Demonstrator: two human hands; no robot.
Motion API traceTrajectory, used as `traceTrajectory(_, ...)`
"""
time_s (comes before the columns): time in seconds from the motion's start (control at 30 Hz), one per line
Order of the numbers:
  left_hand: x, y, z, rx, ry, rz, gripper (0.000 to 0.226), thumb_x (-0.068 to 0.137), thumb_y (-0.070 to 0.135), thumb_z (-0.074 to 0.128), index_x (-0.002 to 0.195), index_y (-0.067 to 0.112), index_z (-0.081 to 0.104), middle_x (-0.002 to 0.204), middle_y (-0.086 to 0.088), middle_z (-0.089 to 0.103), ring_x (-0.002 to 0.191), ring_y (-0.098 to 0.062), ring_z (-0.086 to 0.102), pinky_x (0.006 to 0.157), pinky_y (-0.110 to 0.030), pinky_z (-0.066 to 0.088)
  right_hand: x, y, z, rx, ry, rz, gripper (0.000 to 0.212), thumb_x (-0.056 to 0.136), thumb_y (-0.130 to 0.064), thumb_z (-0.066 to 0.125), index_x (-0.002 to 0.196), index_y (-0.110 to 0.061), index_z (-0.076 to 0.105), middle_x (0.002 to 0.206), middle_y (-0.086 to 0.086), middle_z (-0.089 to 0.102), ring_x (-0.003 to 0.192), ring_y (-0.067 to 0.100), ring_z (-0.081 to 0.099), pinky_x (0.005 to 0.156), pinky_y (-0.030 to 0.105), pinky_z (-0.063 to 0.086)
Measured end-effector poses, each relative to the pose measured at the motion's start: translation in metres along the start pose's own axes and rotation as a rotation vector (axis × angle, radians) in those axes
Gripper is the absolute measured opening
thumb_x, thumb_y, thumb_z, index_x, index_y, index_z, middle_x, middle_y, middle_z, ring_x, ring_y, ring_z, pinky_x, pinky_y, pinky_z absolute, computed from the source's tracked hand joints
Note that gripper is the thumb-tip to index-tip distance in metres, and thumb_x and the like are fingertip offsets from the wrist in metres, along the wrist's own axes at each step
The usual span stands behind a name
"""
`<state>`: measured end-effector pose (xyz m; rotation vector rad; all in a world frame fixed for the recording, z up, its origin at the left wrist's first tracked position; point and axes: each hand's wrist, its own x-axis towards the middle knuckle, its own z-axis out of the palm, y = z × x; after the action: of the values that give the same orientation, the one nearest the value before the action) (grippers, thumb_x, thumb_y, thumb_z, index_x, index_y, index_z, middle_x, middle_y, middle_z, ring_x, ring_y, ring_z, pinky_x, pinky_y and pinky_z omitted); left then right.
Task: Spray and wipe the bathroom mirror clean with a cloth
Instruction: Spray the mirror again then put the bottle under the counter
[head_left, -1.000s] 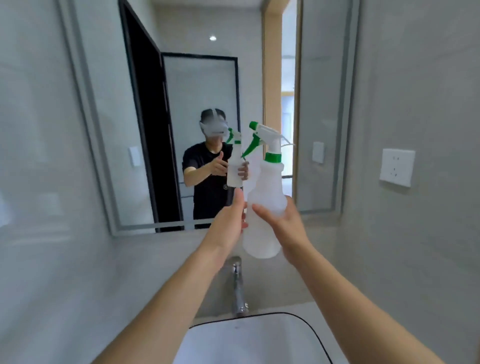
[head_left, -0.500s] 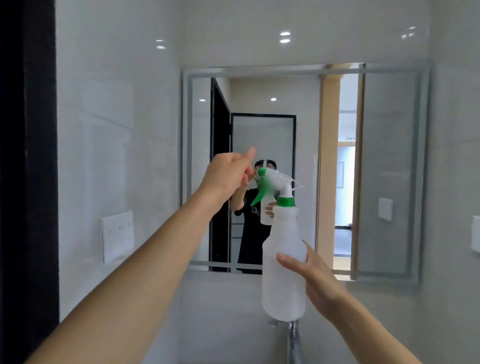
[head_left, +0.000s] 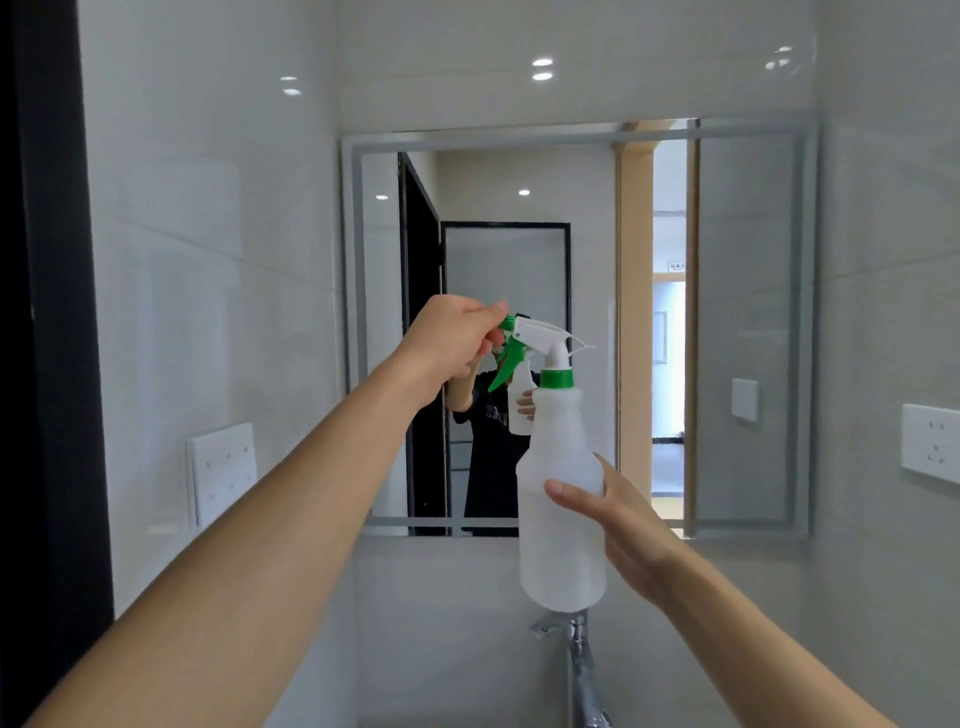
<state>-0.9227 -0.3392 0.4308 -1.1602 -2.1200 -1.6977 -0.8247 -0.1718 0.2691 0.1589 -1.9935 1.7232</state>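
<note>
A translucent white spray bottle (head_left: 562, 499) with a green collar, green trigger and green nozzle tip stands upright in the air in front of the wall mirror (head_left: 743, 332). My right hand (head_left: 618, 512) grips the bottle's body from the right side. My left hand (head_left: 457, 340) pinches the green nozzle tip at the front of the spray head. The mirror has a frosted border and reflects a person holding the same bottle. No cloth is in view.
A chrome faucet (head_left: 579, 670) rises just below the bottle. White wall sockets sit on the left wall (head_left: 221, 470) and right wall (head_left: 930, 444). A dark door frame (head_left: 47, 364) runs down the left edge. Glossy grey tiles surround the mirror.
The camera has tilted up from the sink to the whole mirror. My left hand rose from the bottle's body to the nozzle tip and now pinches it.
</note>
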Motion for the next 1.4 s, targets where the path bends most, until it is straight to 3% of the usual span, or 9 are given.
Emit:
traceTrajectory(0.2, 0.004, 0.008, -0.001, -0.045, -0.03, 0.04, 0.033, 0.101, 0.032, 0.055, 0.081, 0.007, 0.063, 0.076, -0.008, 0.049, 0.044, -0.006, 0.037, 0.041, -0.016, 0.031, 0.0, -0.01, -0.001, 0.008, -0.019, -0.018, 0.075, 0.061, -0.053, 0.082, 0.127, -0.027, 0.06, 0.115, 0.002, 0.073, 0.111, 0.027, 0.068, 0.104, 0.052, 0.052)
traceTrajectory(0.43, 0.003, 0.013, -0.005, -0.119, -0.042, 0.147, 0.012, 0.097, 0.008, 0.06, 0.086, 0.006, 0.064, 0.078, -0.013, 0.056, 0.059, -0.012, 0.046, 0.052, -0.022, 0.04, -0.001, -0.019, -0.004, 0.016, -0.03, -0.034, 0.076, 0.063, -0.052, 0.081, 0.13, -0.024, 0.059, 0.118, 0.007, 0.071, 0.113, 0.03, 0.067, 0.103, 0.052, 0.052)
traceTrajectory(0.6, 0.003, 0.014, -0.006, -0.136, -0.015, 0.084, 0.038, 0.097, 0.031, 0.062, 0.099, -0.006, 0.068, 0.079, -0.012, 0.061, 0.055, -0.011, 0.047, 0.05, -0.021, 0.041, -0.004, -0.022, -0.006, 0.002, -0.046, -0.041, 0.071, 0.068, -0.049, 0.08, 0.131, -0.026, 0.058, 0.117, 0.003, 0.071, 0.11, 0.025, 0.068, 0.097, 0.043, 0.056)
traceTrajectory(0.7, 0.002, 0.015, -0.003, -0.089, 0.015, 0.111, 0.038, 0.098, 0.031, 0.061, 0.094, -0.006, 0.069, 0.076, -0.01, 0.061, 0.045, -0.005, 0.046, 0.047, -0.018, 0.039, -0.008, -0.023, -0.006, -0.012, -0.057, -0.035, 0.059, 0.073, -0.044, 0.076, 0.127, -0.03, 0.059, 0.114, -0.002, 0.072, 0.105, 0.019, 0.069, 0.092, 0.037, 0.058)
traceTrajectory(0.83, -0.001, 0.014, -0.002, -0.045, 0.007, 0.168, 0.03, 0.098, 0.028, 0.062, 0.079, 0.006, 0.068, 0.071, -0.004, 0.062, 0.05, -0.006, 0.048, 0.058, -0.025, 0.043, -0.013, -0.023, -0.006, -0.017, -0.05, -0.028, 0.055, 0.075, -0.043, 0.075, 0.126, -0.027, 0.061, 0.115, 0.002, 0.072, 0.109, 0.023, 0.068, 0.099, 0.044, 0.056)
traceTrajectory(0.97, -0.006, 0.013, -0.001, -0.083, -0.001, 0.241, 0.02, 0.095, 0.02, 0.065, 0.084, 0.004, 0.068, 0.071, -0.006, 0.064, 0.053, -0.01, 0.049, 0.059, -0.027, 0.045, -0.016, -0.021, -0.009, -0.011, -0.054, -0.024, 0.06, 0.074, -0.044, 0.078, 0.128, -0.024, 0.061, 0.121, 0.008, 0.07, 0.115, 0.031, 0.066, 0.103, 0.049, 0.052)
traceTrajectory(1.1, -0.008, 0.008, -0.003, -0.085, 0.015, 0.333, 0.01, 0.092, 0.011, 0.068, 0.083, 0.007, 0.07, 0.081, -0.027, 0.067, 0.058, -0.018, 0.05, 0.058, -0.029, 0.048, -0.018, -0.02, -0.01, -0.03, -0.06, -0.004, 0.055, 0.076, -0.045, 0.075, 0.125, -0.026, 0.062, 0.116, 0.005, 0.071, 0.112, 0.029, 0.067, 0.105, 0.053, 0.051)
traceTrajectory(1.27, -0.011, 0.006, -0.001, -0.066, 0.034, 0.385, 0.004, 0.09, 0.008, 0.071, 0.091, 0.006, 0.074, 0.085, -0.014, 0.074, 0.069, -0.023, 0.066, 0.07, -0.037, 0.06, -0.02, -0.017, -0.009, -0.022, -0.043, 0.008, 0.059, 0.076, -0.046, 0.078, 0.127, -0.023, 0.061, 0.119, 0.009, 0.07, 0.114, 0.032, 0.066, 0.105, 0.056, 0.05)
traceTrajectory(1.4, -0.018, 0.001, 0.005, -0.088, 0.084, 0.369, 0.016, 0.093, 0.016, 0.067, 0.108, 0.012, 0.073, 0.096, -0.003, 0.074, 0.079, -0.009, 0.07, 0.07, -0.024, 0.055, -0.021, -0.011, -0.008, -0.013, -0.016, 0.003, 0.069, 0.07, -0.053, 0.079, 0.129, -0.023, 0.06, 0.122, 0.011, 0.069, 0.116, 0.034, 0.065, 0.105, 0.056, 0.05)
